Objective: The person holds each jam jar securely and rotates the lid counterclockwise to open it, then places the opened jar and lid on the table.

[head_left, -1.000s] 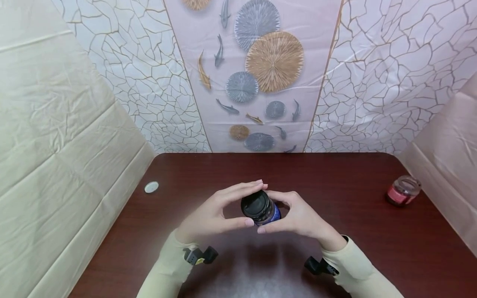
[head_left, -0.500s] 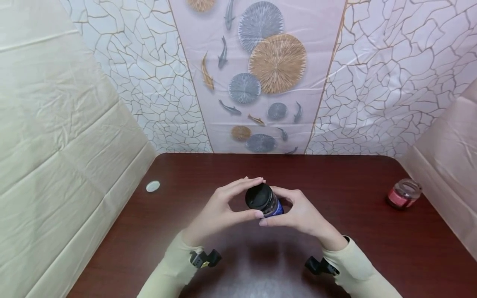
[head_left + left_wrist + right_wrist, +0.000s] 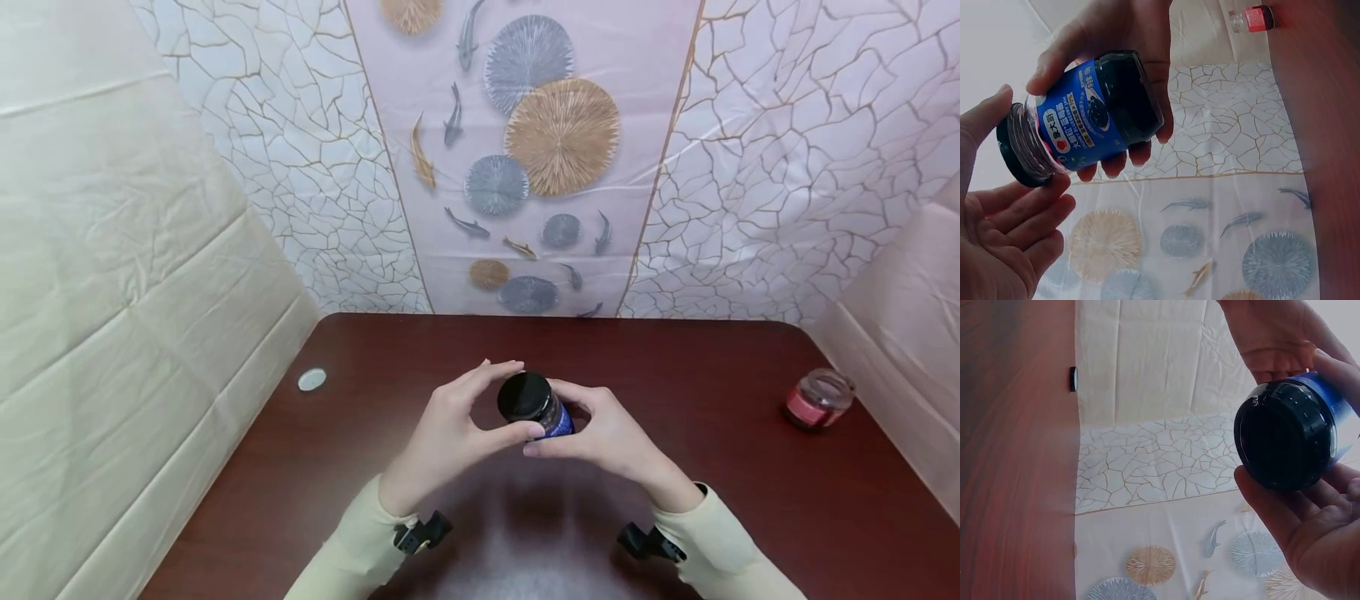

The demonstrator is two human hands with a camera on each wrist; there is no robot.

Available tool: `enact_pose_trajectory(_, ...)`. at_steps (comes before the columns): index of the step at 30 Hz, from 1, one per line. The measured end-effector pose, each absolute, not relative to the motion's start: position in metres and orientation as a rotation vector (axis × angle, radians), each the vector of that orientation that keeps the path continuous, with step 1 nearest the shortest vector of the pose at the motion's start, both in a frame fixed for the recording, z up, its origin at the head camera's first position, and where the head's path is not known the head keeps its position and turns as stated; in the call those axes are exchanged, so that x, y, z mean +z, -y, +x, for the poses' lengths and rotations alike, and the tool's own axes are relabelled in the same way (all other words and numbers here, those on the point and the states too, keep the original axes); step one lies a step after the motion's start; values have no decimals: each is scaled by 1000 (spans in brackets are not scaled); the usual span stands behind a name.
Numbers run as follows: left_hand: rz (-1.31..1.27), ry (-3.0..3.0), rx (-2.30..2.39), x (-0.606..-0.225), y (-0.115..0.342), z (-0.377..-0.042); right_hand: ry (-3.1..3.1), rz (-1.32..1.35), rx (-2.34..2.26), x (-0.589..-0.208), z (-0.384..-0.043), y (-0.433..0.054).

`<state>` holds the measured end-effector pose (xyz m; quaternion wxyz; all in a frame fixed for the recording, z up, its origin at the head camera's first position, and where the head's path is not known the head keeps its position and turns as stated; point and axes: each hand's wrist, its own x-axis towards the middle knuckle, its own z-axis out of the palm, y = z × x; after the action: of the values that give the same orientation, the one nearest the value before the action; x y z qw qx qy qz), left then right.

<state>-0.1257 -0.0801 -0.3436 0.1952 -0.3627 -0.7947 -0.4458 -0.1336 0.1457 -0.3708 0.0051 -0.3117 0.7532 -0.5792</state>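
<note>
In the head view, your left hand curves its thumb and fingers around the lid of a jar above the table. Your left wrist view shows your right hand gripping the blue label; your right wrist view, the jar's dark base.

The blue-labelled cylindrical glass jar looks glossy; the red-brown wooden worktop, smooth; the beige cloth, matt, creased.

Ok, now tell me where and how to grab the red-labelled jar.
Probably best round the sides of the red-labelled jar, with the right hand coming from the middle of the table: the jar stands upright, round-walled, near the table's right edge, with pale cloth beyond.
</note>
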Motion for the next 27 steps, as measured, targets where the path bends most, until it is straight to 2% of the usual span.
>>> enact_pose_trajectory(5,-1123,2248,-1292,-344,82,-124,-2342,-1040,-1814,-374,-131,-144)
enact_pose_trajectory(14,-1526,2219,-1440,-335,91,-125,-2356,-1229,-1752,-372,-127,-143)
enact_pose_trajectory(27,-1581,2212,-1429,-332,105,-127,-2310,-1252,-1775,-367,-127,-147)
